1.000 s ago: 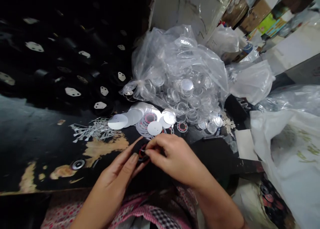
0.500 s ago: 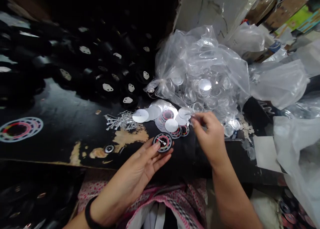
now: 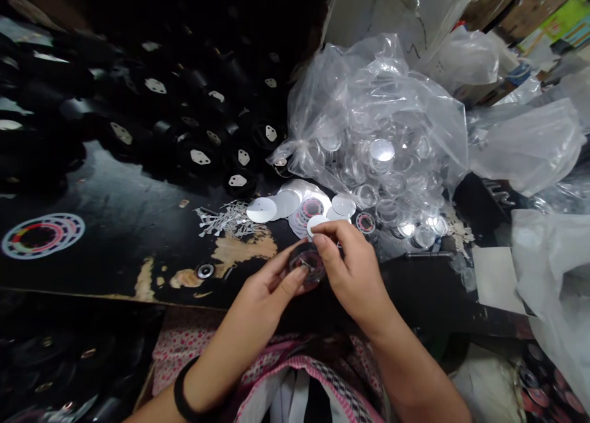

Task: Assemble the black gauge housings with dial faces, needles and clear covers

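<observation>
My left hand [image 3: 274, 288] is wrapped round a small round dial gauge [image 3: 302, 276], thumb on its front. The gauge has a black rim, and a light pointer shows faintly on its face. Over that face sits a clear round cover [image 3: 314, 260], hazy at its edge. My right hand [image 3: 348, 263] pinches at the cover's right side, its fingertips partly hidden. Just beyond my hands lie silvery discs [image 3: 261, 209] and printed dial discs [image 3: 313, 208]. Left of them is a heap of light pointers [image 3: 224, 219].
A clear plastic bag [image 3: 378, 97] spills clear round covers [image 3: 391, 183] at the back right. Many black round housings [image 3: 200, 158] crowd the back left. More printed dials [image 3: 43, 235] lie far left, and a small ring-shaped part [image 3: 205, 271] sits near the table's front edge.
My right hand has moved left from beside the discs to the gauge. The gauge's face now looks covered and tilted. A printed disc shows farther right, by the clear covers.
</observation>
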Demonstrator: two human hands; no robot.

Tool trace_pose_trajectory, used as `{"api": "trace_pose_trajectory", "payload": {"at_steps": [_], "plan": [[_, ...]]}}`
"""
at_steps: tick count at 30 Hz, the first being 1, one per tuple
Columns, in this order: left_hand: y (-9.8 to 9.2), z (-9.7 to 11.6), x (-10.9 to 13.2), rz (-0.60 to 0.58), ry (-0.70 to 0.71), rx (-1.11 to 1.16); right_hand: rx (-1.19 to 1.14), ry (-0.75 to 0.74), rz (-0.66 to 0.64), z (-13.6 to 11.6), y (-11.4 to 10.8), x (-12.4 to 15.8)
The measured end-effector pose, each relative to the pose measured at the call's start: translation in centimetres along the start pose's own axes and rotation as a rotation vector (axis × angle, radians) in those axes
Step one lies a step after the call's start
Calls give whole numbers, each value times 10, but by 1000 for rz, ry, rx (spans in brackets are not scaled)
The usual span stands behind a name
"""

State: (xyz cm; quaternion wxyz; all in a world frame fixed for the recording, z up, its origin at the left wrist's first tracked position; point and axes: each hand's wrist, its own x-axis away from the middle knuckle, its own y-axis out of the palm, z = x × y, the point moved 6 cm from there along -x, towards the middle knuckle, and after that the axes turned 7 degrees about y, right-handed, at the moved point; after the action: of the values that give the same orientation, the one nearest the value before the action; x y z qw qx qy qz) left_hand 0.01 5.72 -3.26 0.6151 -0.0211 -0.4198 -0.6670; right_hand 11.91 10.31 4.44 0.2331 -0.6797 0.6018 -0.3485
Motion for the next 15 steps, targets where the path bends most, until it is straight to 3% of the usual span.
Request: {"api": "trace_pose_trajectory", "payload": {"at_steps": [2, 6, 9, 12, 13, 15], "plan": [[2, 1, 1, -13, 48, -137, 107, 23, -23, -1, 7, -6], [3, 5, 3, 7, 95, -278, 239, -66, 43, -6, 13, -8], [-12, 11, 20, -10, 95, -432, 146, -98, -87, -8, 16, -3], [-58, 15, 55, 50, 107, -603, -39, -76, -261, -7, 15, 1], [-84, 16, 70, 140, 114, -648, -71, -56, -253, -4, 14, 0], [-146, 20, 102, 449, 117, -728, -77, -39, -212, 0, 14, -4]]}}
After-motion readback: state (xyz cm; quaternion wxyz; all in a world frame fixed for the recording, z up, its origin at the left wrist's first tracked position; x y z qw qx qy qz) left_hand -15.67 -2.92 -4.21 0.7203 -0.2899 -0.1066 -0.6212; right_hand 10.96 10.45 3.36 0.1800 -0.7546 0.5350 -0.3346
